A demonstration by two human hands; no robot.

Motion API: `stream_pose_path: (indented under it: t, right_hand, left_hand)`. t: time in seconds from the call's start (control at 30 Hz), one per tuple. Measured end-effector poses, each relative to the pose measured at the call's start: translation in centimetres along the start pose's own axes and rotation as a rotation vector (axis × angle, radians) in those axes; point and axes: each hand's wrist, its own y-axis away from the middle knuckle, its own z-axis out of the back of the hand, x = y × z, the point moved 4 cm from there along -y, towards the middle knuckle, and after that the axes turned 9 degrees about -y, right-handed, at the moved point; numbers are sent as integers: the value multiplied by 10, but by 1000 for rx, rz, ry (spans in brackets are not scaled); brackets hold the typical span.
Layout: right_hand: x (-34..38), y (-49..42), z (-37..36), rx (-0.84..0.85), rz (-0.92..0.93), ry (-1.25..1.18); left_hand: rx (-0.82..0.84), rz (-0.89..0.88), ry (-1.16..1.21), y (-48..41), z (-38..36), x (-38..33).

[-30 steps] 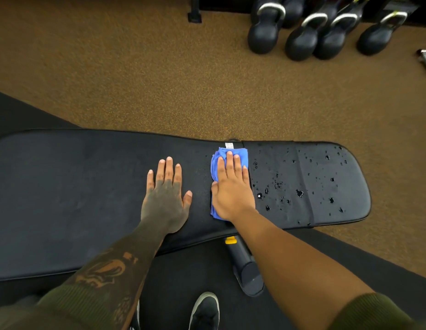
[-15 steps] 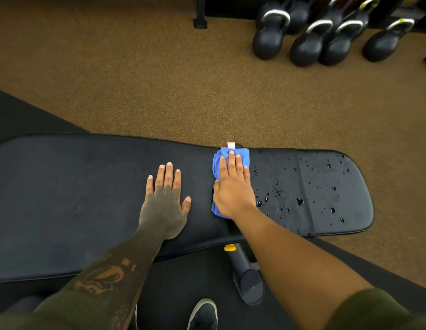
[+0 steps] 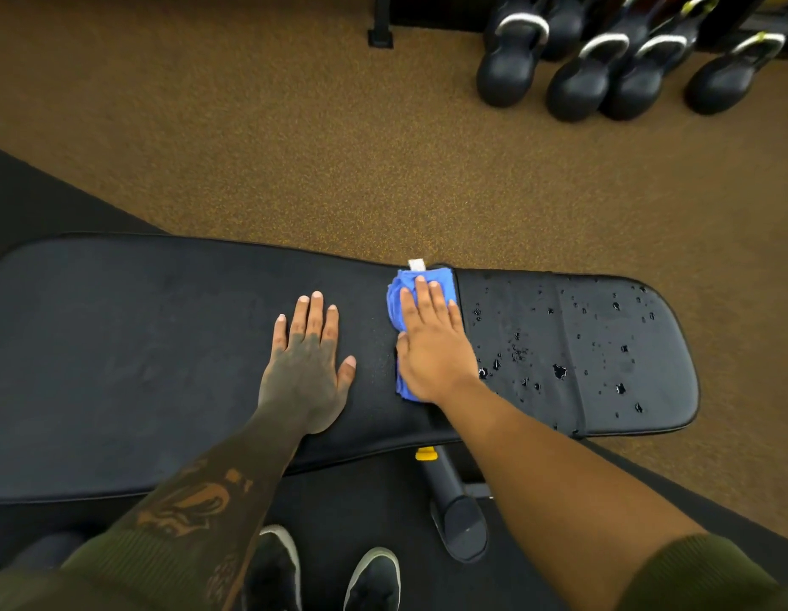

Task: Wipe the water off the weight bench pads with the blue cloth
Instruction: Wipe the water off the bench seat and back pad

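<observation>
**Weight bench, two hands and cloth: position record**

Right hand (image 3: pixel 431 346): laid palm down at frame centre, fingers straight, held together and pointing toward the top of the frame, flat on the blue cloth (image 3: pixel 398 302) and pressing it to the pad, not curled around it. Forearm runs in bare from the lower right, olive sleeve at the frame edge.

Left hand (image 3: pixel 306 359): flat on the long pad (image 3: pixel 118 346), just left of the cloth and apart from it, palm down, fingers extended and slightly spread, thumb angled out to the right; holds nothing. Forearm tattooed, entering from the lower left.

Blue cloth: bunched, at the seam where the long pad meets the short pad (image 3: pixel 603 346), near the far edge; a white tag (image 3: pixel 416 264) shows at its top. Blue folds visible left of and below the right hand.

Water droplets (image 3: pixel 559 371): scattered over the short pad, right of centre, from just beside the right hand to the rounded end.

Long pad: dull, no beads visible.

Kettlebells (image 3: pixel 506 68): black, grouped on the brown floor (image 3: pixel 251 147), upper right.

Shoes (image 3: pixel 374 579): two dark toes, bottom centre
</observation>
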Motion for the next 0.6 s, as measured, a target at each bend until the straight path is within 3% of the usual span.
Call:
stream_pose_path:
  t: [0.13,0.37,0.6]
  right_hand:
    - [6,-24,6,-3,-100,-15]
    - [20,7,-3,6,33,-36]
    - [1,1,12,11,-193,-101]
  left_hand:
    - [-4,5,-18,-1,-3,0]
    - [5,-3,7,-1,-1,1]
    - [25,-52,5,-5,9,-7]
